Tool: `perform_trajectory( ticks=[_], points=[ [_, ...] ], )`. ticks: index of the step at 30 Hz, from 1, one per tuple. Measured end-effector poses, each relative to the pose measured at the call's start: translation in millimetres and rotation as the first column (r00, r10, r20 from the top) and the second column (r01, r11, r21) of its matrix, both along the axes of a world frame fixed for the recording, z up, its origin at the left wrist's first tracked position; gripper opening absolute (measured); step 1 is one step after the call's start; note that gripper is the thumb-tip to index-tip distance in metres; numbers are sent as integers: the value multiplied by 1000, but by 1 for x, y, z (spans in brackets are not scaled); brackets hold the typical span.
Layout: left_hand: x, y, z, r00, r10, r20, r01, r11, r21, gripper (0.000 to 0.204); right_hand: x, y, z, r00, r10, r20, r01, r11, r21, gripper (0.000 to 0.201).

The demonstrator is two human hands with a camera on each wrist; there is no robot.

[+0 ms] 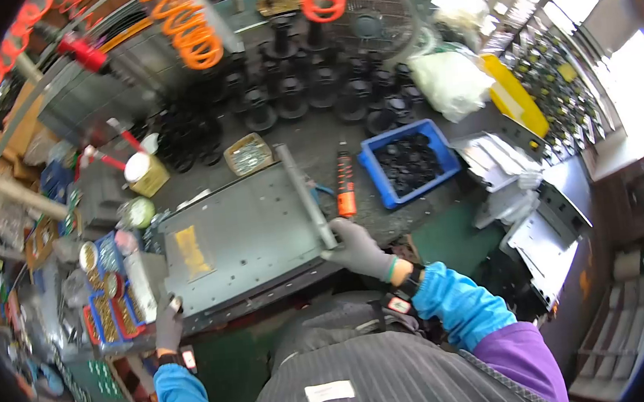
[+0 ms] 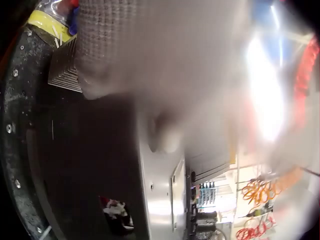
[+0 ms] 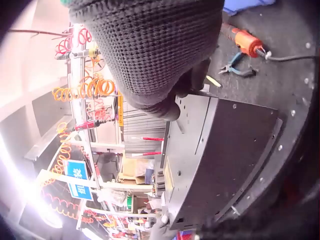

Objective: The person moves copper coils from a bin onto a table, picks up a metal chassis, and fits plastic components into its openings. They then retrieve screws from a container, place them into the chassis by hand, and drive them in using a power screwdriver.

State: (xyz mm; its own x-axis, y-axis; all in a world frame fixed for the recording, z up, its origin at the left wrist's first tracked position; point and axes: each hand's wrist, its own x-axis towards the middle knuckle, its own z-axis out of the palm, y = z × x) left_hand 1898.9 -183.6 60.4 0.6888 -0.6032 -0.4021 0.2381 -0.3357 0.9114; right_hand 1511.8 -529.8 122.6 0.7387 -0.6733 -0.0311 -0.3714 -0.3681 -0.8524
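Lying between gloved hands, the metal panel (image 1: 263, 225) is gripped at its right edge by the right hand (image 1: 360, 253); at its near-left corner, the left hand's (image 1: 169, 326) hold, blurred, cannot be told.

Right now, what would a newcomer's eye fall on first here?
Probably the big grey metal panel with its yellow patch, lying in front of the person, the gloved left hand at its near left corner and the gloved right hand at its near right. Next, perhaps, the bright orange coiled hose hanging beyond it, and the blue bin of black parts to the right.
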Motion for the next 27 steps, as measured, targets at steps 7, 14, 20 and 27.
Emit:
perform_trajectory(
  ticks=[7, 14, 20, 27],
  points=[
    [11, -5, -23, 997, -62, 49, 51, 977, 206, 57, -32, -27, 18, 989, 105, -106, -114, 990, -80, 45],
    [4, -62, 46, 925, 195, 325, -217, 976, 32, 47, -223, -176, 84, 905, -412, -108, 363, 879, -310, 37],
    [-130, -253, 171, 657, -29, 753, 176, 977, -116, 37, -451, -304, 70, 332, -769, -547, 528, 632, -568, 91],
    [-268, -416, 237, 771, -398, 498, 523, 842, -136, 34, -482, -376, 6, 140, -570, -810, 502, 746, -438, 134]
  ],
)
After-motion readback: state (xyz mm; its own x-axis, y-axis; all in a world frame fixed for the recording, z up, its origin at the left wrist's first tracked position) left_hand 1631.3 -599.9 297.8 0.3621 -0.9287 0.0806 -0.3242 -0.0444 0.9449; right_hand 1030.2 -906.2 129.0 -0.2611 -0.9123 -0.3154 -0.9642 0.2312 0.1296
